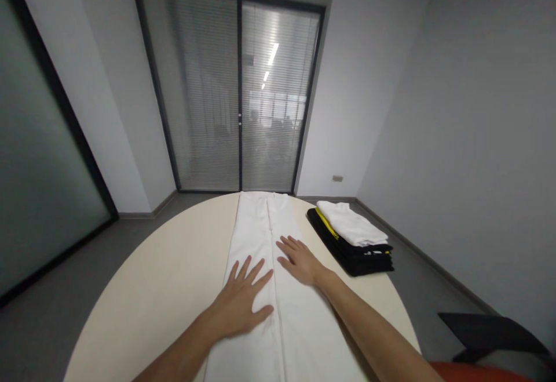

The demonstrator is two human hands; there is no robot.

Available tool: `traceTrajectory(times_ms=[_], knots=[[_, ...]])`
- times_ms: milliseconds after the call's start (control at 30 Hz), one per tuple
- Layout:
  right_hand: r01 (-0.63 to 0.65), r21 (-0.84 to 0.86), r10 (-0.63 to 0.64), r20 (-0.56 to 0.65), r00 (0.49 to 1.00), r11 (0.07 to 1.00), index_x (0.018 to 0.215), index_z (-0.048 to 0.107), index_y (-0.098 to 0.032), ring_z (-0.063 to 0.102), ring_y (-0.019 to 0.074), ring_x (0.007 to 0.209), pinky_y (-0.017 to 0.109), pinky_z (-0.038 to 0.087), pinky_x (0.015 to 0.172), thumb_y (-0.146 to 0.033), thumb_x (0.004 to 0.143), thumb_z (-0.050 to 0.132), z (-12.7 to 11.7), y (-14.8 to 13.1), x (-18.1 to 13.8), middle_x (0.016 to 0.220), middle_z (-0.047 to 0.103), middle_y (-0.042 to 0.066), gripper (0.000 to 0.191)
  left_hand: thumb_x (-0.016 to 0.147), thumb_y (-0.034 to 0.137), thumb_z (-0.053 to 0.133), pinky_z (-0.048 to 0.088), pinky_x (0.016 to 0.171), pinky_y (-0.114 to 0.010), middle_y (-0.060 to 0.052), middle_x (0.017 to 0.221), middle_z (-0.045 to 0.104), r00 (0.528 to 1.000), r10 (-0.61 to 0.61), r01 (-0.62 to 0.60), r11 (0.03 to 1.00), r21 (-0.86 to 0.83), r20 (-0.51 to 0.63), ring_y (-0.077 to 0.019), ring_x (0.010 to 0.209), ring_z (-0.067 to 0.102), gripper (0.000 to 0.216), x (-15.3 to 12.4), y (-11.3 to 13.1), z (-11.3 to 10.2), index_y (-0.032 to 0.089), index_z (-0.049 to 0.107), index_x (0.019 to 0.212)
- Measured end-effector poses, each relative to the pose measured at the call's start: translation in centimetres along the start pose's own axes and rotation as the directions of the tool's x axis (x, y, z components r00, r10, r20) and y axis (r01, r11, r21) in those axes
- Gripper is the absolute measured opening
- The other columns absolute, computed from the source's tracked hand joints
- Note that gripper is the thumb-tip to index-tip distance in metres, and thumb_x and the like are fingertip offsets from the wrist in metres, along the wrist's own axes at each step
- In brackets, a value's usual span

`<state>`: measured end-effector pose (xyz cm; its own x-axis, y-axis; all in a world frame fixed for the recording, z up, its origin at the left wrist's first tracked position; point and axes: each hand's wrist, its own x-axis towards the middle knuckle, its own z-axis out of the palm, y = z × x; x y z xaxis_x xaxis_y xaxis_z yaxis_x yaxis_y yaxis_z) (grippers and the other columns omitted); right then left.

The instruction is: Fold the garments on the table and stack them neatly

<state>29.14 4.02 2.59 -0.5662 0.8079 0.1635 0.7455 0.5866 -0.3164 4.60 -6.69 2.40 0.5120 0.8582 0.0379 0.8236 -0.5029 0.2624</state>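
A long white garment (260, 225) lies flat down the middle of a round cream table (174, 277), folded lengthwise with a seam running along its centre. My left hand (241, 304) rests flat on the garment's left half, fingers spread. My right hand (299, 260) lies flat on the right half a little farther away, fingers stretched out. Neither hand holds anything.
A stack of folded clothes (351, 240) sits at the table's right edge: black pieces below, a yellow layer, a white piece on top. A dark chair (490, 333) stands at the lower right. Glass doors with blinds (234, 92) face me beyond the table.
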Motion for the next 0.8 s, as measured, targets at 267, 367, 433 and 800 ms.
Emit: traceTrajectory(times_ms=[267,367,433,800], knots=[[-0.029,0.023,0.03,-0.043,0.999,0.999,0.128,0.063,-0.021,0.056,0.0262,0.118,0.04,0.04,0.103,-0.044,0.096,0.049,-1.7,-3.5,-2.7,0.128,0.063,0.012,0.042,0.092,0.061,0.048,0.01,0.121,-0.062,0.0,0.166,0.014,1.0,-0.011,0.011,1.0,0.006,0.003,-0.0352,0.152,0.003,0.071,0.7,-0.9,-0.1,0.039,0.023,0.156],[-0.064,0.014,0.062,0.089,0.994,0.998,0.149,0.045,-0.019,0.033,0.0333,0.144,0.049,0.026,0.115,-0.059,0.097,0.04,-0.8,-3.9,-3.9,0.156,0.038,0.016,0.065,0.093,0.062,0.046,0.009,0.121,-0.062,0.0,0.166,0.015,1.0,0.002,-0.002,1.0,0.014,0.007,-0.0356,0.152,0.005,0.07,1.2,-1.3,-0.2,0.04,0.023,0.156],[-0.1,0.013,0.097,0.147,0.984,0.995,0.156,0.032,-0.021,0.014,0.0346,0.151,0.055,0.015,0.119,-0.066,0.097,0.032,0.1,-3.6,-4.1,0.164,0.019,0.014,0.074,0.093,0.063,0.044,0.009,0.121,-0.062,0.0,0.166,0.015,1.0,0.008,-0.008,1.0,0.023,0.011,-0.0356,0.152,0.005,0.07,1.9,-1.8,-0.2,0.04,0.023,0.156],[0.079,0.075,-0.068,-0.138,0.988,0.994,0.113,0.069,-0.02,0.054,0.0246,0.121,0.039,0.037,0.105,-0.038,0.091,0.058,-0.8,-2.1,-1.5,0.126,0.064,0.011,0.03,0.093,0.045,0.054,0.025,0.119,-0.055,-0.01,0.151,0.046,0.979,0.076,-0.068,0.997,0.044,-0.189,-0.0324,0.142,0.037,0.053,4.7,-3.1,-1.3,0.024,0.05,0.142]])
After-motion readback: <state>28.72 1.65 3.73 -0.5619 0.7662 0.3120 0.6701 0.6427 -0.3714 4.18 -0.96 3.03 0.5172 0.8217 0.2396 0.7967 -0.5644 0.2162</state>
